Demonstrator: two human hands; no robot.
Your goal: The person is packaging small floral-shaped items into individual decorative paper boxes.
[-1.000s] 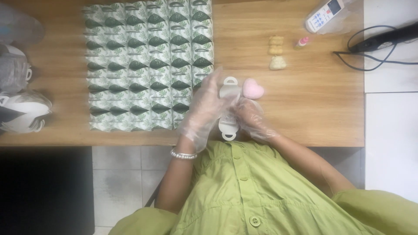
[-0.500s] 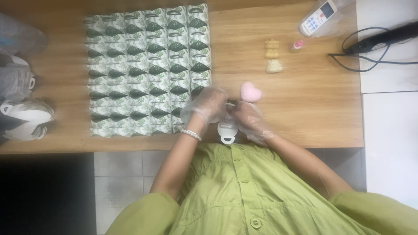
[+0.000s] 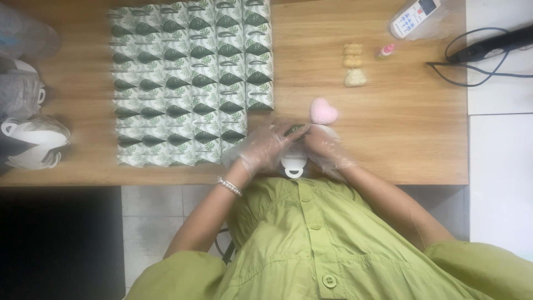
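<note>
far left edge: a heap of white handled paper pieces (image 3: 34, 143) is stacked on the wooden table (image 3: 400, 139), with clear plastic wrapping (image 3: 25, 39) above it, blurred.

left of centre: green-and-white leaf-printed folded paper boxes (image 3: 191, 83) are laid in close rows, touching one another, each with a dark green pointed flap; the tidy grid looks meant to keep finished pieces together and countable.

centre, at the table's near edge: the left hand (image 3: 261, 149), in a clear plastic glove, is closed around a small green-and-white leaf-printed box with a white looped handle (image 3: 293, 164); the right hand (image 3: 327, 151), likewise gloved, is pinched on the same box from the other side. it is held just above the table edge, close to the body, apparently for fine folding.

just beyond the hands: a pink heart-shaped soap (image 3: 323, 111) is set within easy reach.

right of centre: small beige moulded pieces (image 3: 353, 64), a tiny pink-capped bottle (image 3: 386, 51).

far right: a white remote control (image 3: 415, 15), a black corded tool (image 3: 488, 47).
</note>
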